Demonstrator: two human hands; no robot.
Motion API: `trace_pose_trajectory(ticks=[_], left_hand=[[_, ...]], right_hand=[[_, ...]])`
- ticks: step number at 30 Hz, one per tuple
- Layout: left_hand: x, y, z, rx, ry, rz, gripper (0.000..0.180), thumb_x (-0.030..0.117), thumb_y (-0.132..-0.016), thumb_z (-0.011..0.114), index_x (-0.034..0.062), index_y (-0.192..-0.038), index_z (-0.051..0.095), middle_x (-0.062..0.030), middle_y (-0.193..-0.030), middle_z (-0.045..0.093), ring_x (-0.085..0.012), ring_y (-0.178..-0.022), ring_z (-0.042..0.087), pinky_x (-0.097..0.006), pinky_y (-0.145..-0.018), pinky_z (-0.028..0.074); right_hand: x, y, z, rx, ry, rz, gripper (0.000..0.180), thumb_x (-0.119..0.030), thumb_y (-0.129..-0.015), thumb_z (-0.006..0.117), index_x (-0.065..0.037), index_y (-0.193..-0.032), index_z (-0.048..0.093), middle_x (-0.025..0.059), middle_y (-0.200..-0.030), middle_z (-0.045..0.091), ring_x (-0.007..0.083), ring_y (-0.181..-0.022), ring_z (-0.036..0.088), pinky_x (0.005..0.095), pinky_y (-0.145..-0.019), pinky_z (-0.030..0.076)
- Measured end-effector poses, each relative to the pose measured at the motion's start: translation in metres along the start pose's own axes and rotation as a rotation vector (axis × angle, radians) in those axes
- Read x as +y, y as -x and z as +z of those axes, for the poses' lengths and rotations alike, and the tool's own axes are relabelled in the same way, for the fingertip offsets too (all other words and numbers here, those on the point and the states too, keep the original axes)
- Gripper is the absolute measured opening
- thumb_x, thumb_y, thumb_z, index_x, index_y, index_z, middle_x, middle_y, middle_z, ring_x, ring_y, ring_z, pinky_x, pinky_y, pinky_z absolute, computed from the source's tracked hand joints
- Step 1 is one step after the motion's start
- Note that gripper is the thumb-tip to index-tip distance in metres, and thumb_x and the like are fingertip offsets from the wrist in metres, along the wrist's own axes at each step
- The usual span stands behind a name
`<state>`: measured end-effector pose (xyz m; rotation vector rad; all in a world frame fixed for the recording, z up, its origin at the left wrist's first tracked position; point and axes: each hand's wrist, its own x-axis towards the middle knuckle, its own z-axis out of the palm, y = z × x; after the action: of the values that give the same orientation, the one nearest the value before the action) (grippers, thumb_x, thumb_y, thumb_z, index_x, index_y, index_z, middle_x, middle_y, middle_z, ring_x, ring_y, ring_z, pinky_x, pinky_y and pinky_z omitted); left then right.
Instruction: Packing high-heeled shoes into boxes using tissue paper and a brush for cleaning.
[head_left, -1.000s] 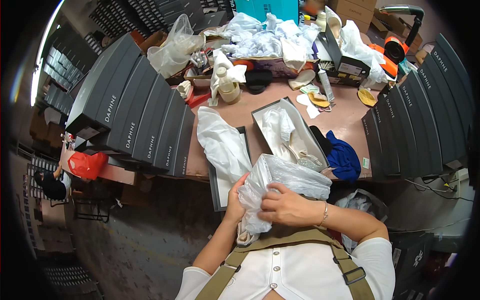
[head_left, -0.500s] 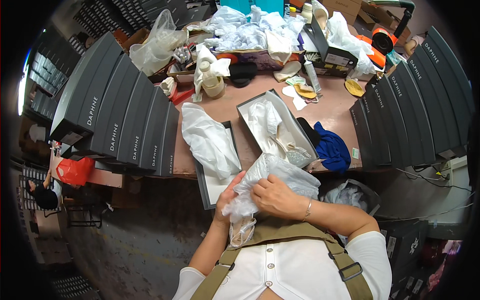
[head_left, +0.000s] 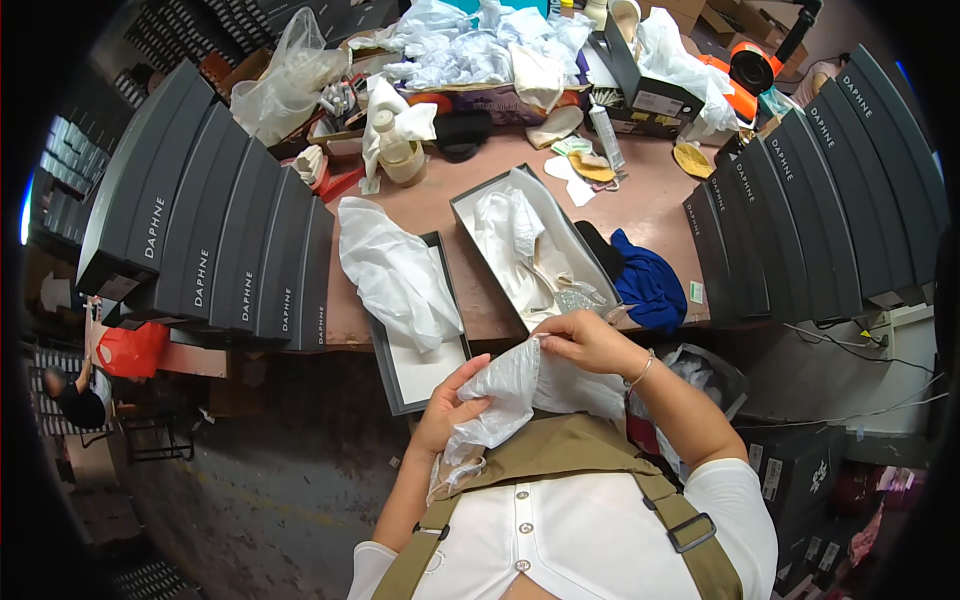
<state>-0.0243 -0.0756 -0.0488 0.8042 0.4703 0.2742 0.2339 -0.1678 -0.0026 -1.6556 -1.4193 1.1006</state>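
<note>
My left hand (head_left: 446,412) grips a bundle of white tissue paper (head_left: 503,396) near my apron, with a pale strappy shoe (head_left: 458,470) partly showing at the lower end. My right hand (head_left: 592,346) pinches the paper's upper edge between thumb and fingers and holds it stretched up to the right. Just beyond my hands an open grey shoe box (head_left: 474,232) contains more white paper and another shoe with a glittery part (head_left: 578,297). Left of it lies the box lid (head_left: 420,385), inner side up, with a crumpled white sheet (head_left: 392,275) on it.
Dark shoe boxes stand stacked at the left (head_left: 225,230) and right (head_left: 815,200). A blue cloth (head_left: 652,285) lies right of the open box. Farther back are a bottle (head_left: 392,140), a tube (head_left: 606,135) and a heap of crumpled paper (head_left: 470,50). A plastic bag (head_left: 697,370) hangs below the table edge.
My right hand has moved up and to the right, drawing the paper's edge out. The paper now covers more of the shoe, and my left hand keeps its grip.
</note>
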Motion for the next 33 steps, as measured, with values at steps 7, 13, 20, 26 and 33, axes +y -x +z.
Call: trace_pose_trajectory(ticks=[7, 13, 20, 26, 33], left_hand=[[-0.004, 0.001, 0.0, 0.018, 0.038, -0.015, 0.062, -0.004, -0.085, 0.064, 0.0044, -0.141, 0.04, -0.0086, -0.128, 0.055, -0.0141, -0.112, 0.055, -0.028, -0.097, 0.044], [-0.001, -0.004, -0.02, 0.135, 0.004, 0.105, 0.054, -0.003, -0.086, 0.059, 0.0038, -0.139, 0.045, -0.0077, -0.121, 0.06, -0.0129, -0.104, 0.059, -0.026, -0.091, 0.046], [0.024, -0.024, -0.018, 0.398, -0.129, 0.378, 0.06, -0.01, -0.079, 0.049, -0.0004, -0.138, 0.042, -0.0083, -0.117, 0.061, -0.0113, -0.098, 0.06, -0.024, -0.086, 0.047], [0.002, -0.028, 0.017, 0.62, -0.12, 0.531, 0.064, -0.013, -0.079, 0.045, 0.0006, -0.141, 0.039, -0.007, -0.12, 0.057, -0.0061, -0.092, 0.053, -0.019, -0.079, 0.045], [-0.001, -0.006, -0.022, 0.236, 0.532, 0.251, 0.063, 0.007, -0.088, 0.05, 0.0045, -0.147, 0.027, -0.0109, -0.132, 0.049, -0.0191, -0.116, 0.052, -0.032, -0.098, 0.043]], right_hand=[[-0.013, 0.013, 0.011, 0.138, -0.016, 0.035, 0.019, -0.014, -0.089, 0.06, 0.005, -0.092, 0.062, 0.0052, -0.066, 0.055, 0.0103, -0.062, 0.046, 0.0282, -0.059, 0.042], [-0.007, 0.012, -0.001, 0.056, 0.056, 0.052, 0.02, -0.016, -0.09, 0.061, 0.004, -0.086, 0.057, 0.0027, -0.067, 0.05, 0.0095, -0.062, 0.044, 0.0279, -0.057, 0.04], [-0.033, -0.046, 0.024, 0.195, -0.093, -0.082, 0.02, -0.019, -0.095, 0.054, 0.0, -0.089, 0.054, 0.0002, -0.066, 0.046, 0.0096, -0.062, 0.043, 0.0274, -0.056, 0.039], [-0.067, -0.067, 0.08, 0.258, 0.153, -0.227, 0.014, -0.013, -0.089, 0.054, 0.0, -0.092, 0.059, 0.0247, -0.083, 0.062, 0.042, -0.078, 0.062, 0.0441, -0.063, 0.048], [-0.057, -0.037, 0.108, 0.095, 0.454, -0.395, 0.015, -0.016, -0.082, 0.061, -0.006, -0.092, 0.059, 0.0111, -0.076, 0.061, 0.0321, -0.069, 0.062, 0.0412, -0.064, 0.049]])
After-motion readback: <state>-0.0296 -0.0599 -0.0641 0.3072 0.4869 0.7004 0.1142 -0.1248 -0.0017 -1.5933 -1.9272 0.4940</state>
